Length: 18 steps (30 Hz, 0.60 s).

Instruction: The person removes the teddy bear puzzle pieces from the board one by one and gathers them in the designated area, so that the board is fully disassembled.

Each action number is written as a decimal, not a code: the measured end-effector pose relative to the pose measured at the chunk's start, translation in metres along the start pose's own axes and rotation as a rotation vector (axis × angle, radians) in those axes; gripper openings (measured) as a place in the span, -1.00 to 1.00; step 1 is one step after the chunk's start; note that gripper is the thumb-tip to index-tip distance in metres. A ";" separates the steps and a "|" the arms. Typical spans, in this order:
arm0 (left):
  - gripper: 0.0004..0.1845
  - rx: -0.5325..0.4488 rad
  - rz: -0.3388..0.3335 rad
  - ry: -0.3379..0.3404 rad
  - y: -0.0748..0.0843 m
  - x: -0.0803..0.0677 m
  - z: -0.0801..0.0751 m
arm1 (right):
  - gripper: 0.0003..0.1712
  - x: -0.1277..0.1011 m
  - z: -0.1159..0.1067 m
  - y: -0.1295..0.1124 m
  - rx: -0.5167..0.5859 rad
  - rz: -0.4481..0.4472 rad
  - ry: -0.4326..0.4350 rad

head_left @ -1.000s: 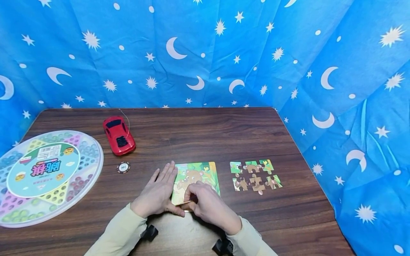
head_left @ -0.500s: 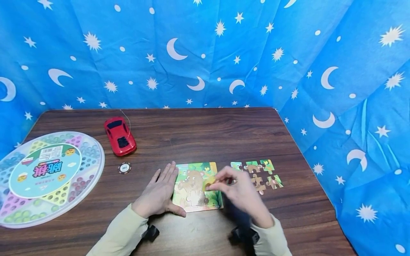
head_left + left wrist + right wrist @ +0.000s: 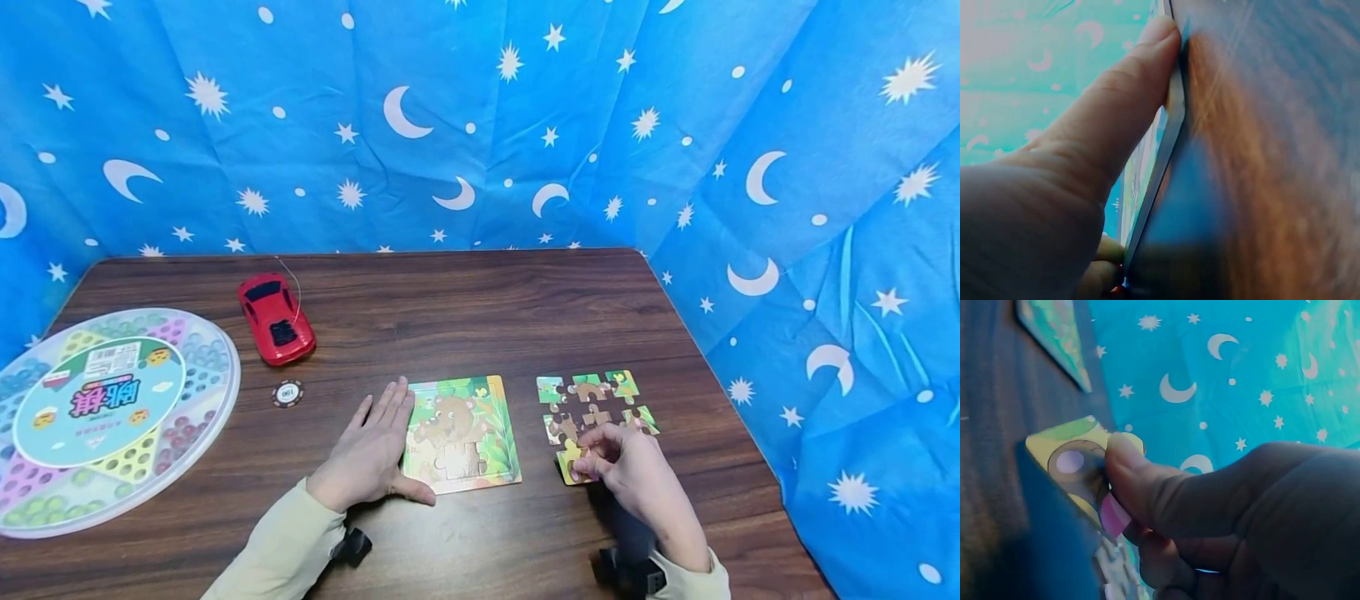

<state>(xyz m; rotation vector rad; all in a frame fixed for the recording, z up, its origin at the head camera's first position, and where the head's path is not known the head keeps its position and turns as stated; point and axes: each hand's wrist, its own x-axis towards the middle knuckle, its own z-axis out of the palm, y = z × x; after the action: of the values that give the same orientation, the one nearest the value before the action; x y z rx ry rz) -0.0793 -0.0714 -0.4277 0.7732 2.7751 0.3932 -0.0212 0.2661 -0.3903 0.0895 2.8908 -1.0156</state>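
Your right hand (image 3: 641,479) pinches puzzle piece (image 3: 567,469), toward right edge of desk (image 3: 465,321); left hand (image 3: 371,446), fingers straight, touches puzzle board (image 3: 491,425).

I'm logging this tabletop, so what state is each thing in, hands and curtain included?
Puzzle board: lying flat
Left hand: fingers straight, at the puzzle board's left edge
Yellow puzzle piece: pinched, tilted
Right hand: pinching the yellow puzzle piece
Six other pieces: loose, picture side up, two rows
Red toy car: roof up
Poker chip: flat, numbered face up
Round marble game: flat, marbles inside
Curtain: hanging, creased
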 end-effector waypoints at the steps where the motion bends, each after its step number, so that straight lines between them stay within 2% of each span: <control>1: 0.52 0.002 -0.001 -0.001 0.000 0.000 0.000 | -0.88 -0.001 0.001 0.001 -0.001 0.018 -0.004; 8: 0.52 0.001 -0.001 0.000 0.001 0.000 0.001 | -0.84 -0.001 0.008 0.003 -0.122 0.107 -0.012; 18: 0.52 0.003 0.003 0.008 -0.001 0.001 0.003 | -0.74 0.000 0.009 0.006 -0.160 0.093 -0.033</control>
<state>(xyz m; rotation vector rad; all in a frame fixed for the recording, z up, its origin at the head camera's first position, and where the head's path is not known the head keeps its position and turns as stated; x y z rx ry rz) -0.0799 -0.0704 -0.4311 0.7785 2.7832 0.3940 -0.0205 0.2650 -0.4005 0.1930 2.8945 -0.7614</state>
